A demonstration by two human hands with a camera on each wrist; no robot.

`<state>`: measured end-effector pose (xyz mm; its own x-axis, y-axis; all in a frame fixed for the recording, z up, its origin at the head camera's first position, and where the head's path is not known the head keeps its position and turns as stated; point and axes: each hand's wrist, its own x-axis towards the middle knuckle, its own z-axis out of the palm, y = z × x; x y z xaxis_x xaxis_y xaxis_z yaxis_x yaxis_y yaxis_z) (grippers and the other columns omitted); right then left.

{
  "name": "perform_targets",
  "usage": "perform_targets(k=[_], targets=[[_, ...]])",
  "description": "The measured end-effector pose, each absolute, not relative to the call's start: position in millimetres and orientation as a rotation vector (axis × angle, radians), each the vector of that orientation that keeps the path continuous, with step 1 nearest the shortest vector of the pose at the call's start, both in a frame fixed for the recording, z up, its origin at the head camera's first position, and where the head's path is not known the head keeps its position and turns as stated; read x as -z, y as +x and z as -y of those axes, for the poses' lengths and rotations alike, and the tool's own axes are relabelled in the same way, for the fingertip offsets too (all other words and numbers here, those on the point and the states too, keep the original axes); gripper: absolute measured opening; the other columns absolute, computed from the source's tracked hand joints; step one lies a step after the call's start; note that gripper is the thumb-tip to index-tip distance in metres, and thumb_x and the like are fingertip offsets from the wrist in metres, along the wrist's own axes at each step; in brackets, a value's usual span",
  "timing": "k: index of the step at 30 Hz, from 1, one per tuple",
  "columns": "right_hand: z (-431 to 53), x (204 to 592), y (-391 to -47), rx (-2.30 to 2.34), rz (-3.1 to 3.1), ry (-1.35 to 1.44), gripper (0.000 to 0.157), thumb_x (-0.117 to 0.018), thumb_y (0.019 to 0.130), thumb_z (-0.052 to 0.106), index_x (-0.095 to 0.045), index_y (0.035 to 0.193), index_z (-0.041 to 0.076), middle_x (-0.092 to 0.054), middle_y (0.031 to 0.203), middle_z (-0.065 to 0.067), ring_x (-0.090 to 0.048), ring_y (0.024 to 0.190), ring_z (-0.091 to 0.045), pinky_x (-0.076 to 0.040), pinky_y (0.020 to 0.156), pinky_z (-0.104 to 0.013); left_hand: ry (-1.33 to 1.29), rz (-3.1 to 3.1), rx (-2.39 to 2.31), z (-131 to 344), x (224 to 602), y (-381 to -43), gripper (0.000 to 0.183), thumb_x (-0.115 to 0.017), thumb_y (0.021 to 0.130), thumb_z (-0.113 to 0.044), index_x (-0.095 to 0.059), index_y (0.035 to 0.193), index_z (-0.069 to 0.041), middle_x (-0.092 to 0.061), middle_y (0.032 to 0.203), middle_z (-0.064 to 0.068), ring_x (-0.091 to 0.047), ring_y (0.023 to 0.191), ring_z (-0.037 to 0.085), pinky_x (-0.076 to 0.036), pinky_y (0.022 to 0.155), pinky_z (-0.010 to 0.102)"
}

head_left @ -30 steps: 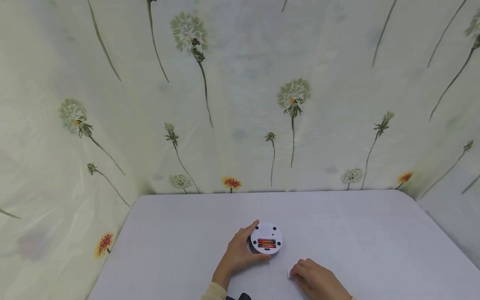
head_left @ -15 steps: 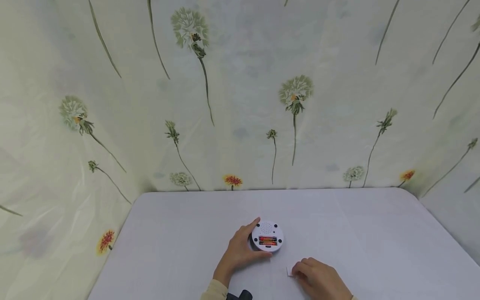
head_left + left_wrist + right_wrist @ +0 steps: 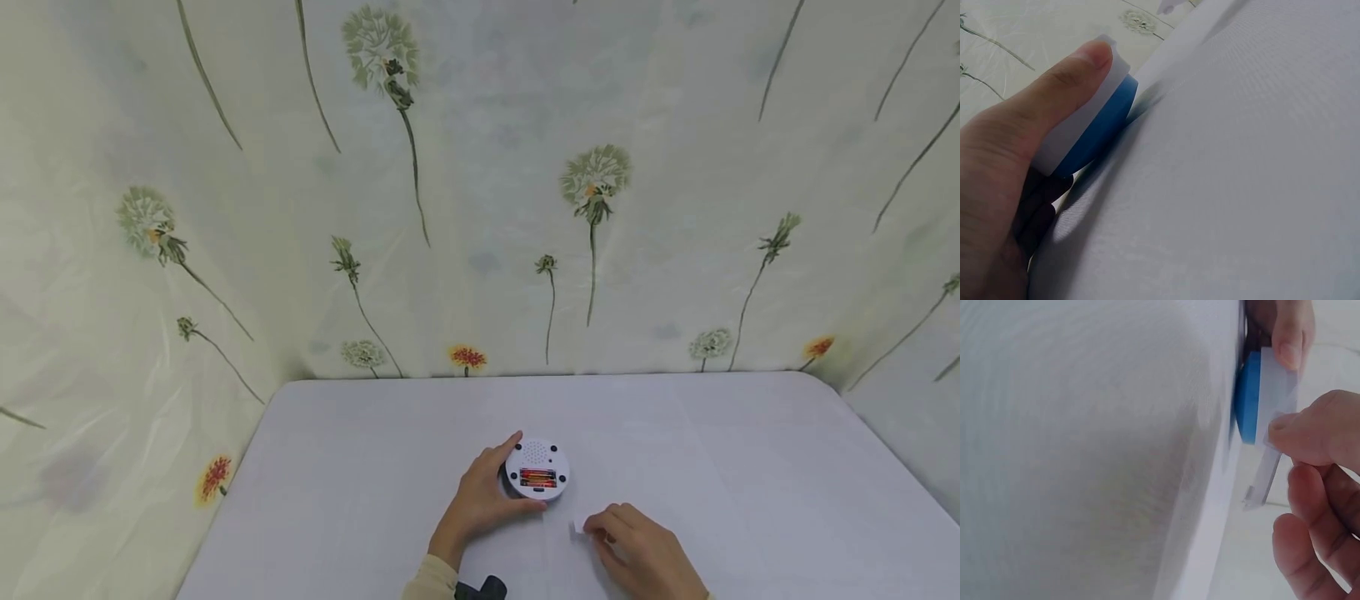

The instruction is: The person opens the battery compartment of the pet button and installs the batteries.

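Note:
A round white device [image 3: 536,453] lies with its underside up on the table. Small dark feet, a speaker grille and an open compartment with red batteries [image 3: 537,478] show on it. Its lower part is blue [image 3: 1110,119] in the left wrist view. My left hand [image 3: 480,498] grips the device from the left, thumb on the near edge and fingers round the far side. Just to the near right, my right hand [image 3: 643,546] pinches a small white battery cover [image 3: 1265,478] between thumb and fingers. The cover is apart from the device, held tilted, and partly hidden by the fingertips.
The white-covered table [image 3: 360,467] ends at a back edge against a curtain [image 3: 480,167] printed with dandelions, which also hangs at both sides. A black object [image 3: 483,588] shows by the left wrist at the bottom of the head view.
The right hand has lifted slightly and turned the battery cover, moving a little forward. The left hand keeps its grip on the device. The head view has tipped down slightly.

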<state>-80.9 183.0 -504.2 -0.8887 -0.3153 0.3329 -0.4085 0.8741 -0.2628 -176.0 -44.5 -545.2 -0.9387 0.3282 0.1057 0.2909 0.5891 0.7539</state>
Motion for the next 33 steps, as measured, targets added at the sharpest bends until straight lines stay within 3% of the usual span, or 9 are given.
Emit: perform_targets(k=[10,19,26,33], targets=[[-178.5,505.6,-92.7,-0.442,2.477,0.635,0.035,-0.084,0.060,0.005,-0.068,0.085,0.024,-0.057,0.082,0.019,-0.052,0.072,0.006,-0.042,0.064,-0.006,0.536,-2.771,-1.287,43.9,545.6,-176.1,0.100,-0.076,0.059,-0.067,-0.030,0.145,-0.043,-0.049,0.140,-0.007,-0.050,0.120,0.017,-0.043,0.097,0.048],[-164.6,493.9,-105.9,-0.563,2.424,0.678,0.039,-0.083,0.061,-0.002,-0.069,0.090,0.021,-0.060,0.087,0.016,-0.050,0.072,0.002,-0.039,0.063,-0.004,0.562,-2.835,-1.250,41.6,542.4,-178.2,0.098,-0.076,0.060,-0.066,-0.031,0.144,-0.042,-0.055,0.132,-0.004,-0.052,0.110,0.012,-0.046,0.091,0.039],[-152.1,492.0,-114.6,-0.589,2.404,0.730,0.036,-0.082,0.063,0.001,-0.069,0.090,0.021,-0.060,0.088,0.015,-0.048,0.075,0.002,-0.041,0.063,-0.007,0.615,-2.873,-1.243,42.9,544.7,-179.6,0.095,-0.077,0.062,-0.063,-0.036,0.144,-0.036,-0.058,0.126,-0.005,-0.052,0.103,0.009,-0.045,0.085,0.030],[-140.8,496.0,-124.0,-0.554,2.341,0.816,0.031,-0.080,0.065,0.003,-0.069,0.089,0.018,-0.060,0.087,0.010,-0.054,0.075,-0.004,-0.048,0.063,-0.020,0.632,-2.869,-1.270,43.8,545.3,-179.6,0.092,-0.080,0.065,-0.055,-0.038,0.143,-0.034,-0.057,0.131,-0.006,-0.053,0.103,0.010,-0.044,0.084,0.029]])
